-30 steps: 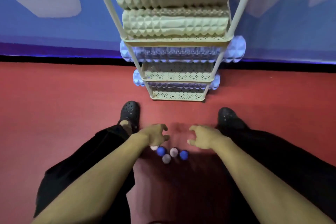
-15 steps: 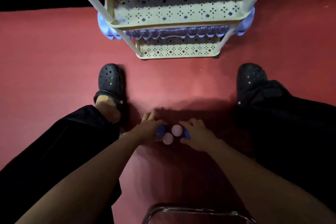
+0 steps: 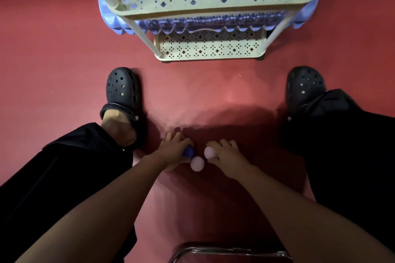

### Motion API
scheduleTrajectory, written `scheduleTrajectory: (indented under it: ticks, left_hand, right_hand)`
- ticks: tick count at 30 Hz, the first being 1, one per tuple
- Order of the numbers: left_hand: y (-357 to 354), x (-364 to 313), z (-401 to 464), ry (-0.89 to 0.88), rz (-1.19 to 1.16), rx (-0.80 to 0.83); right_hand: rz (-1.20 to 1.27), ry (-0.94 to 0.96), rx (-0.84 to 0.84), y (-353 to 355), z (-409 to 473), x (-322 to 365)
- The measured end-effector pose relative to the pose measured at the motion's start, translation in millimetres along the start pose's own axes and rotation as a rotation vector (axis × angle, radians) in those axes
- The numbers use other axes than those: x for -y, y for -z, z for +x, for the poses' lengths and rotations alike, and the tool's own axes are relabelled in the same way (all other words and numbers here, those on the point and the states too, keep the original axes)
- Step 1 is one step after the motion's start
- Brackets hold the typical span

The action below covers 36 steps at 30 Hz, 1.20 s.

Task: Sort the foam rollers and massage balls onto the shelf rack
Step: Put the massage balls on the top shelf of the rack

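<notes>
The left hand (image 3: pixel 173 151) grips a blue ball (image 3: pixel 188 151); the right hand (image 3: pixel 227 155) curls around a white spiky ball (image 3: pixel 209 152). A second white ball (image 3: pixel 197 163) lies between them, black clogs (image 3: pixel 123 89) flanking, the shelf rack (image 3: pixel 210 49) ahead.

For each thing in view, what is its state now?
left hand: curled round the blue ball
right hand: holds a white spiky ball
second white spiky ball: free on the red floor
blue foam roller: lying on the rack

Your left hand (image 3: pixel 173 150) covers most of the blue ball (image 3: pixel 189 151); right hand (image 3: pixel 224 153) hides part of one white ball (image 3: pixel 209 152). Rack (image 3: pixel 210 48) top cropped.
</notes>
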<state>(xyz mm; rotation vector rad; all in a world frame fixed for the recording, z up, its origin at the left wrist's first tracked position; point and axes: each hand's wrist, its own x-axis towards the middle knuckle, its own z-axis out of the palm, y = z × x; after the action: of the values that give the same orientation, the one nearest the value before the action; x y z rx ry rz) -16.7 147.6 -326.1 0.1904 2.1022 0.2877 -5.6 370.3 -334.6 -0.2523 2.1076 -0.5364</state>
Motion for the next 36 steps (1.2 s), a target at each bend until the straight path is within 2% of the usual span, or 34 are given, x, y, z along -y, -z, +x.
scheduleTrajectory:
  ticks: [7, 12, 15, 17, 20, 24, 29, 36]
  left_hand:
    - [54.5, -16.9, -38.7, 0.079, -0.356, -0.173]
    - [114.4, -40.1, -94.1, -0.030, -0.600, -0.265]
    - [156.8, -66.4, -141.1, -0.108, -0.747, -0.296]
    - [180.6, -83.4, -168.8, -0.121, -0.808, -0.320]
    - [212.2, -106.9, -218.5, -0.151, -0.919, -0.406]
    - [253.6, -140.0, -280.6, -0.233, -1.073, -0.562]
    - [294.8, -182.2, -367.9, -0.415, -1.307, -0.651]
    - [354.1, -213.3, -455.6, -0.481, -1.397, -0.764]
  right_hand:
    - [0.247, -0.022, -0.128, 50.4, -39.3, 25.8]
    - [0.458, -0.009, -0.309, 102.3, -84.3, 62.3]
    - [0.797, -0.114, -0.302, 142.1, -118.1, 93.7]
    - [1.038, -0.111, -0.329, 167.7, -137.2, 113.8]
    - [1.246, -0.012, -0.344, 204.1, -174.3, 145.6]
    - [1.444, 0.215, -0.363, 246.1, -222.9, 189.2]
    - [1.446, 0.396, -0.343, 290.5, -286.0, 235.9]
    - [1.315, 0.630, -0.410, 359.5, -375.6, 294.0]
